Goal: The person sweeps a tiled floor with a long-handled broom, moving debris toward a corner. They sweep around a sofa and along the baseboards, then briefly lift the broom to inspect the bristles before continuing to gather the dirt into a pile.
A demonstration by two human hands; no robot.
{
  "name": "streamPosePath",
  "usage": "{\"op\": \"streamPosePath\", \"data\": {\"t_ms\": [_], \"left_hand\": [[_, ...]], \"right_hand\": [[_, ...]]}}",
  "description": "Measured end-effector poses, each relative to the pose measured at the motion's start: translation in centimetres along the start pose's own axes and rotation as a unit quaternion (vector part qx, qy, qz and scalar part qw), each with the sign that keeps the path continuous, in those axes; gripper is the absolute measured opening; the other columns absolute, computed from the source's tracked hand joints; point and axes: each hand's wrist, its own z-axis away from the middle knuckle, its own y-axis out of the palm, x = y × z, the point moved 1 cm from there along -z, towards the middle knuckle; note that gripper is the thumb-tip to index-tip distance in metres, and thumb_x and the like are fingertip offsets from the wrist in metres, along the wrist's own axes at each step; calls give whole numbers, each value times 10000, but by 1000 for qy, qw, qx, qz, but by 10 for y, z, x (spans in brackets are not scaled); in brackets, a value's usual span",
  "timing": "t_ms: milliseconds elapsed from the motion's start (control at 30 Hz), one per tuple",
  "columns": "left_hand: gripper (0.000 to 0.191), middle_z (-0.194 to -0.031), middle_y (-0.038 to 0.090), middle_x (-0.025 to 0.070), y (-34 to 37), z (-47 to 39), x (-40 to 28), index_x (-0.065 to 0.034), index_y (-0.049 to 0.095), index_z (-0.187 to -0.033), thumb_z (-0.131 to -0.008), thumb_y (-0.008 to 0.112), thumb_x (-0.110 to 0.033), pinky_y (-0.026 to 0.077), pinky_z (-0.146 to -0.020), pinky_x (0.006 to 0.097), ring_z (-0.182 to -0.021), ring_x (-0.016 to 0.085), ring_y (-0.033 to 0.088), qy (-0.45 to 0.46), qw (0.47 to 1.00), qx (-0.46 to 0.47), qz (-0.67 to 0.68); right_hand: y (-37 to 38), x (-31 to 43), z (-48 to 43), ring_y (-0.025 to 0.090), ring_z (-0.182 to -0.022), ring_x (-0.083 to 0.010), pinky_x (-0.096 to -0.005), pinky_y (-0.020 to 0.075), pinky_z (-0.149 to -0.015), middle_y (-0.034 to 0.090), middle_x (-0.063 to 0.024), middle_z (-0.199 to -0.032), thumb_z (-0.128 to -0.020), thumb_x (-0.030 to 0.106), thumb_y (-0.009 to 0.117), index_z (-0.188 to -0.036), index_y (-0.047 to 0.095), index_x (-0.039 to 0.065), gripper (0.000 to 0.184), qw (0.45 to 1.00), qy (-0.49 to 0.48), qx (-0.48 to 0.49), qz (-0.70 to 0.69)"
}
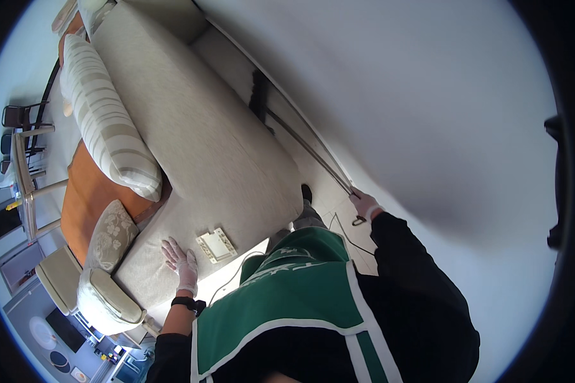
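Observation:
My right hand (363, 203), in a clear thin glove, grips the end of a long thin pole (310, 149) near the wall. A dark loop (359, 221) sticks out below the fist. At its far end is a dark brush head (258, 95), in the gap between the wall and the back of a beige fabric sofa (211, 124); the sofa partly hides it. My left hand (181, 263), also gloved, rests flat on the sofa's upholstery with its fingers spread. Beside it lies a cream rectangular frame (216, 245) with patterned ends.
A white wall (388, 105) runs along my right. A dark cable (340, 230) lies on the tiled floor. On the sofa's seat side are a striped cushion (105, 115), a floral cushion (111, 234) and an orange cover (91, 191). A padded chair (117, 294) stands at lower left.

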Motion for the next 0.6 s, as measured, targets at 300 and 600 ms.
{"op": "streamPosePath", "data": {"t_ms": [300, 600], "left_hand": [[651, -1391, -72, 71, 3, 0, 6, -180, 15, -1335, -830, 417, -264, -15, -966, 525, -1275, 268, -72, 20, 1000, -11, 16], [668, -1389, -72, 83, 6, -3, 10, -170, 8, -1335, -822, 421, -291, 11, -959, 550, -1274, 282, -62, 16, 1000, -16, -12]], "right_hand": [[-19, -110, 186, 530, -923, -308, -380, 398, -808, 576, -153, -942, -781, 393, 448, -1176, 426, 293, 408, 977, 127, -64, 157], [-47, -83, 279, 570, -765, -320, -405, 425, -740, 598, -154, -784, -786, 375, 465, -1148, 451, 299, 370, 966, 88, -130, 204]]}}
